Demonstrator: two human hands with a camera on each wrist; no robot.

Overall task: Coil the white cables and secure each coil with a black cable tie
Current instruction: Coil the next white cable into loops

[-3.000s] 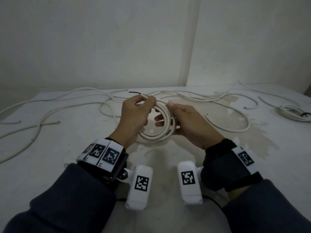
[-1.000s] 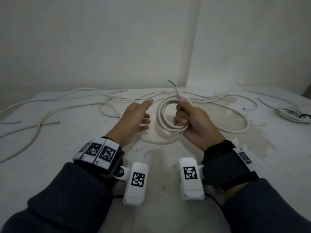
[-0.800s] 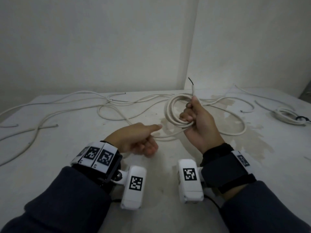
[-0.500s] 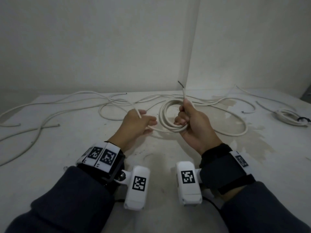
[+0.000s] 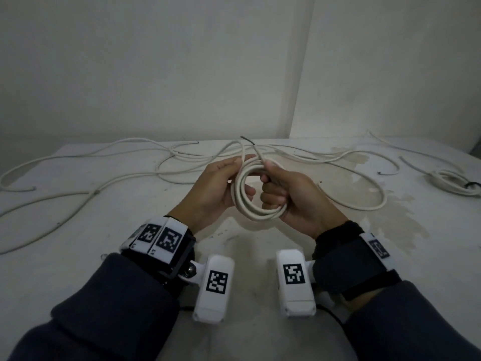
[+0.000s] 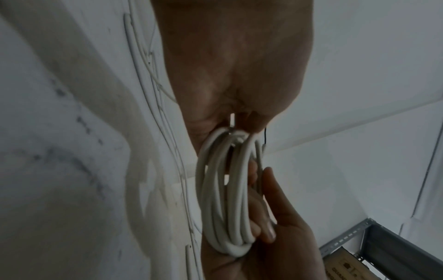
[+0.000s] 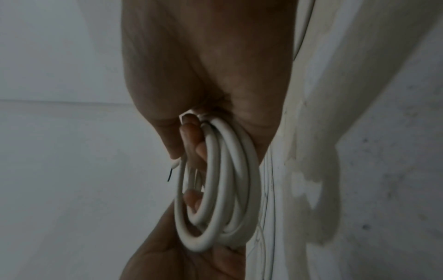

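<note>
A white cable coil point(image 5: 253, 212) of several turns is held upright just above the table point(image 5: 78, 256), between both hands. My left hand point(image 5: 221, 183) grips its left side, thumb on top and fingers through the ring. My right hand point(image 5: 283, 194) is fisted round its right side. Two cable ends with dark wire tips point(image 5: 243, 138) stick up behind the coil. The left wrist view shows the coil point(image 6: 223, 199) edge-on below my left palm point(image 6: 235, 66). The right wrist view shows the same coil point(image 7: 223, 199) under my right palm point(image 7: 203, 66). No tie is on this coil.
Loose white cables point(image 5: 78, 183) sprawl over the table's left and back, and one wide loop point(image 5: 364, 188) lies to the right. A finished coil point(image 5: 450, 181) with a black tie point(image 5: 471, 184) lies at the far right edge. Walls stand behind the table.
My left hand, which pinched a loose cable end away from the coil half a second ago, has come in and taken the coil's left side. My right hand kept its grip.
</note>
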